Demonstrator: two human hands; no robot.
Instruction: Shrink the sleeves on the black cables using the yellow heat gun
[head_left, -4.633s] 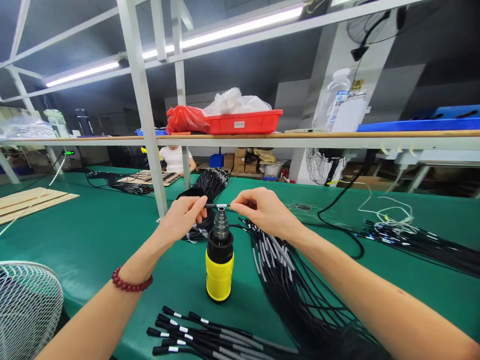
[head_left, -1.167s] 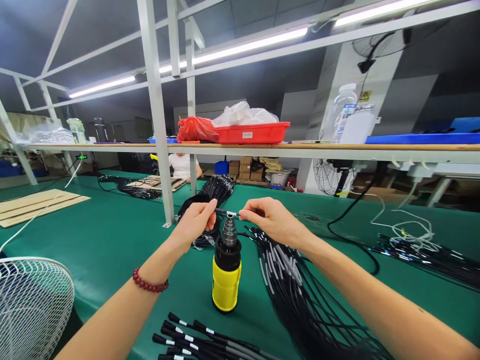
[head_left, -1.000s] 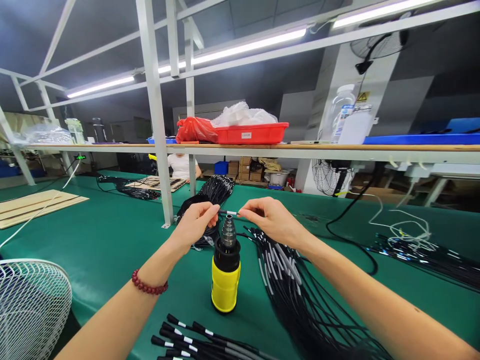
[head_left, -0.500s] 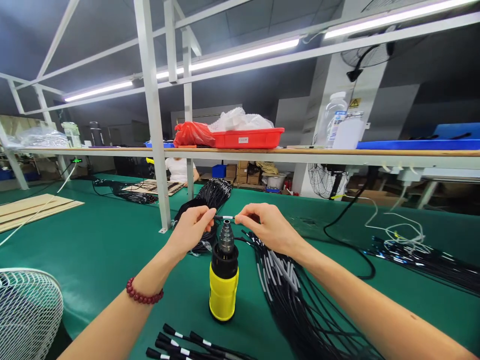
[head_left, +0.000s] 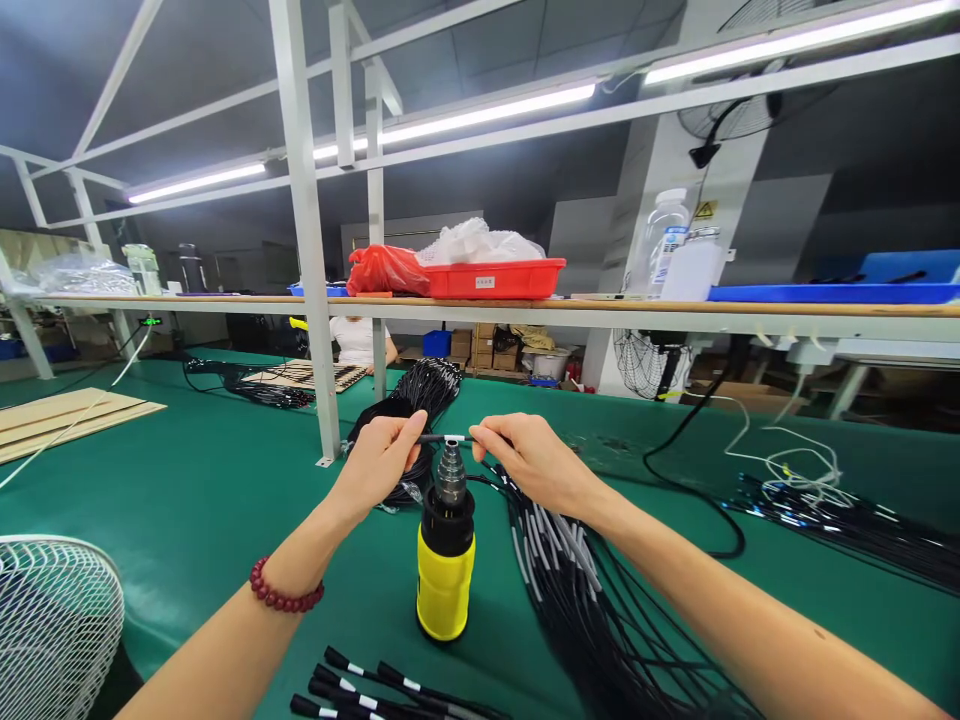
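Note:
A thin black cable (head_left: 430,438) with a white label sleeve (head_left: 454,438) is stretched level between my hands. My left hand (head_left: 384,452) pinches it on one side of the label, and my right hand (head_left: 525,455) pinches it on the other. Right below the label stands an upright yellow and black heat gun (head_left: 445,580), its stepped metal nozzle (head_left: 451,475) pointing up. Whether the cable touches the nozzle I cannot tell. To the right lies a big bundle of black cables (head_left: 570,590) with grey sleeves. Several labelled cable ends (head_left: 360,690) lie in front.
Behind my left hand is a coiled heap of black cables (head_left: 427,385). A white post (head_left: 319,380) carries a shelf (head_left: 585,312) with a red tray (head_left: 499,285). More cables (head_left: 840,520) lie far right. A white fan guard (head_left: 60,620) stands at left; a person (head_left: 358,342) sits beyond.
My left hand has shifted slightly left along the cable, showing more black beside the label. The label now sits a touch lower, closer over the nozzle. Both hands keep their pinch.

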